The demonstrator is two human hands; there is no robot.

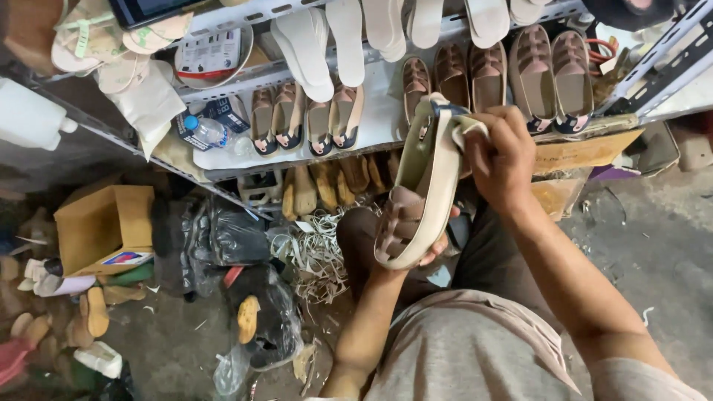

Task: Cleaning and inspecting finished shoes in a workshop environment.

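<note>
I hold a beige sandal with brown woven straps upright in front of me, sole side toward my right. My left hand grips it from below at the toe end, mostly hidden behind the shoe. My right hand is closed on a small pale cloth pressed against the heel end and edge of the sole. My knees and grey shirt fill the lower right.
A metal shelf ahead carries rows of similar brown sandals and white insoles. A water bottle lies on it. On the floor sit a cardboard box, black plastic bags, trimmings and loose shoe parts.
</note>
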